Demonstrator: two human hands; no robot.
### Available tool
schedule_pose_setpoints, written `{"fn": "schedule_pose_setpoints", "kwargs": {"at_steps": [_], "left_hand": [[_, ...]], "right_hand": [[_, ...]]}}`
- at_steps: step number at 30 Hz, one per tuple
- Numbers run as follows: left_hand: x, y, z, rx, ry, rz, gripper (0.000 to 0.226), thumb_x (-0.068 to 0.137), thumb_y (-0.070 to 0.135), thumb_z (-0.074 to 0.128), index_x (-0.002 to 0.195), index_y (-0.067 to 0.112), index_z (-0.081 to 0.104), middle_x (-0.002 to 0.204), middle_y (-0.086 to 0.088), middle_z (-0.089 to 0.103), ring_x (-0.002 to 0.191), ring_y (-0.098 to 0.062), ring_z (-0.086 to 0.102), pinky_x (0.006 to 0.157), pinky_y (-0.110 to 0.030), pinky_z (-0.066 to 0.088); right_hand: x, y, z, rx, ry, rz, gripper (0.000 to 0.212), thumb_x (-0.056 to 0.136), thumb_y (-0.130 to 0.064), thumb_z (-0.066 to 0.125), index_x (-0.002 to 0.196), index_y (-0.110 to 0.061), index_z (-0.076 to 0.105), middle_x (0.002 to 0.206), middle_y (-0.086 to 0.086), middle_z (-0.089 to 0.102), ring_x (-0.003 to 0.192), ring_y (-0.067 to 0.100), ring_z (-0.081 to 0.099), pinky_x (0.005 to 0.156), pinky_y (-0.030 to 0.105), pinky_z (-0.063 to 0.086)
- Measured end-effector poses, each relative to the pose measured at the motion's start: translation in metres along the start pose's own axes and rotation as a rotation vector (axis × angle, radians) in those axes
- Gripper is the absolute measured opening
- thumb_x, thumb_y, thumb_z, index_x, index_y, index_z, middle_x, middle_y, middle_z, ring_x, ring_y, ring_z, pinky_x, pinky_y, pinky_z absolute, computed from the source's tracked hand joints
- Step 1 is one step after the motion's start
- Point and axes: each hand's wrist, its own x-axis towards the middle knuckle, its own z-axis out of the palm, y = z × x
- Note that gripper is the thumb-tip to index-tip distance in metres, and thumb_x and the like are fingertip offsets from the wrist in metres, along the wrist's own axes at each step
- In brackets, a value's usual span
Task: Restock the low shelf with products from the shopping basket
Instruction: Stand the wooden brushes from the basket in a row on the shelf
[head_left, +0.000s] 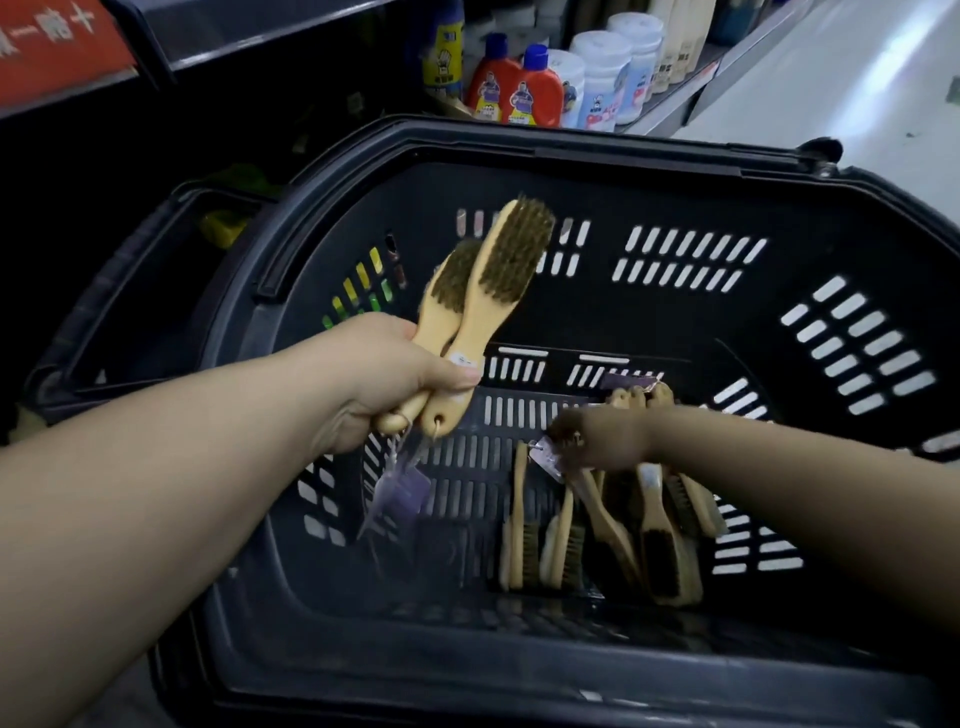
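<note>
A big black slotted shopping basket (597, 156) fills the view. My left hand (384, 379) grips the handles of two wooden brushes (498, 275) above the basket's left side, bristle heads pointing up and away; purple tags dangle below the hand. My right hand (597, 441), blurred, is down inside the basket among several more wooden brushes (660, 535) lying on its floor. Its fingers are at brush handles and a tag (548, 457); whether they hold one is unclear.
Beyond the basket a low shelf (675, 98) carries orange bottles with blue caps (514, 88) and white tubs (602, 73). A dark shelf section lies at the left, a red sign (57, 47) at top left. Pale floor runs along the right.
</note>
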Motion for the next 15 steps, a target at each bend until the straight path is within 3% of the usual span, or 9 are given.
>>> {"fn": "schedule_pose_setpoints", "kwargs": {"at_steps": [3,5,10,12,14,15], "left_hand": [[0.001,0.002,0.002,-0.037,-0.009,0.006,0.012,0.08,0.009,0.068,0.086,0.003,0.059,0.061,-0.012,0.061,0.05,-0.019,0.051,0.054,-0.029,0.034],[0.003,0.002,0.003,-0.069,-0.002,-0.003,0.014,0.081,0.008,0.066,0.092,0.002,0.06,0.065,-0.012,0.063,0.056,-0.021,0.054,0.057,-0.031,0.039],[0.003,0.003,0.004,-0.201,-0.026,-0.032,0.014,0.09,0.005,0.056,0.103,0.002,0.055,0.079,-0.01,0.075,0.064,-0.015,0.07,0.046,-0.026,0.054],[0.002,0.004,0.005,-0.231,-0.016,-0.048,0.009,0.091,0.007,0.053,0.1,0.003,0.053,0.077,-0.009,0.075,0.064,-0.014,0.071,0.049,-0.027,0.054],[0.003,0.006,0.005,-0.259,0.007,-0.059,0.008,0.094,0.01,0.05,0.096,0.003,0.055,0.077,-0.008,0.075,0.064,-0.013,0.071,0.057,-0.03,0.055],[0.004,0.007,0.005,-0.285,0.023,-0.061,0.01,0.094,0.011,0.049,0.095,0.003,0.055,0.077,-0.008,0.075,0.064,-0.014,0.07,0.063,-0.032,0.055]], "right_hand": [[0.005,0.018,0.027,-0.33,-0.128,0.055,0.063,0.098,-0.02,0.041,0.15,-0.014,0.008,0.156,0.01,0.015,0.135,0.029,0.032,0.102,0.038,0.035],[0.007,0.024,0.036,-0.47,-0.149,0.049,0.067,0.095,-0.014,0.046,0.151,-0.014,0.007,0.158,0.007,0.005,0.137,0.027,0.029,0.1,0.036,0.038],[0.007,0.007,0.036,-0.519,-0.068,0.029,0.045,0.094,-0.012,0.048,0.138,-0.009,0.038,0.139,0.011,0.043,0.117,0.025,0.05,0.091,0.03,0.04],[0.0,-0.004,0.017,-0.523,-0.06,0.072,0.042,0.089,-0.019,0.058,0.129,-0.011,0.047,0.125,0.009,0.055,0.11,0.023,0.055,0.083,0.029,0.043],[-0.014,-0.013,-0.017,-0.439,0.094,0.111,0.034,0.085,-0.032,0.065,0.112,-0.013,0.056,0.106,0.005,0.063,0.089,0.02,0.06,0.068,0.028,0.046],[-0.023,-0.016,-0.035,-0.28,0.193,0.133,0.031,0.085,-0.033,0.064,0.107,-0.012,0.057,0.098,0.005,0.064,0.08,0.019,0.061,0.062,0.03,0.05]]}}
